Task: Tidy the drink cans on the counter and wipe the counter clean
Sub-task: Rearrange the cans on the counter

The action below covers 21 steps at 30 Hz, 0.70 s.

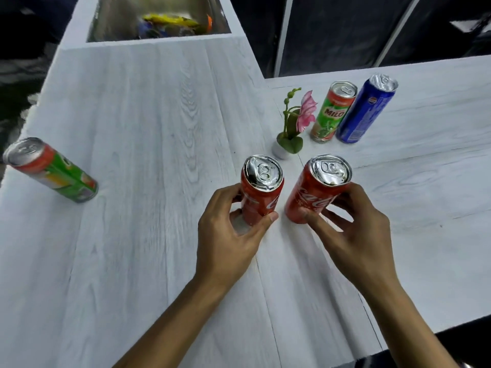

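So my left hand (225, 235) grips the left cola can (261, 197), my right hand (358, 235) the right cola can (310, 197), both upright, side by side.

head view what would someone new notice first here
The two hands stand out: the left hand grips one red cola can and the right hand grips a second red cola can, side by side mid white counter. Behind them a potted pink flower stands beside a Milo can and a blue can. A green can sits alone at the far left edge.
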Each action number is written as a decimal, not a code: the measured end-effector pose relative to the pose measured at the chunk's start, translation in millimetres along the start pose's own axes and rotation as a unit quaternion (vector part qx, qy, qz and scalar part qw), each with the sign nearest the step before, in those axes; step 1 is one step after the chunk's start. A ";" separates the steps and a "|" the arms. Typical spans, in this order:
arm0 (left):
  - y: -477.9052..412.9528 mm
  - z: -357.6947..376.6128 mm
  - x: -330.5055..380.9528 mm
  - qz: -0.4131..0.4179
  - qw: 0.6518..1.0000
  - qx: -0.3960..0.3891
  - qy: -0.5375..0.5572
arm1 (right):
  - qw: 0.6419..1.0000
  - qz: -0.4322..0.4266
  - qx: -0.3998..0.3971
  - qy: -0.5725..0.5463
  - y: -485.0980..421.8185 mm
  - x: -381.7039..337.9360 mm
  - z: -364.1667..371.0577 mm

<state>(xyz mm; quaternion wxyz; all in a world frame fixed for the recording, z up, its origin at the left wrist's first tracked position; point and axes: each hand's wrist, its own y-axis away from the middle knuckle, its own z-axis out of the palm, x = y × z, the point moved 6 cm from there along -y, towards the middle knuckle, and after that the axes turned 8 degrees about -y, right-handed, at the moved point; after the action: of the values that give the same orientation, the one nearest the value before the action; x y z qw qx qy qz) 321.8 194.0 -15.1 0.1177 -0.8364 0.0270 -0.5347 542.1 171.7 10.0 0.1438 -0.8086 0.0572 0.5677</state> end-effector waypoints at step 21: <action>-37.2 -167.0 -78.5 -0.063 0.986 0.132 -0.078 | 0.994 -0.038 -0.092 -0.034 -3.9 -61.8 199.7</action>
<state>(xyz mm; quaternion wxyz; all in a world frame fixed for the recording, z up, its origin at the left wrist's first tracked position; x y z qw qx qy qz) 134.9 215.5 -9.6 0.1946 -0.8527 -0.1060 -0.4732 341.6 230.5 5.7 0.0921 -0.8000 -0.0306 0.5920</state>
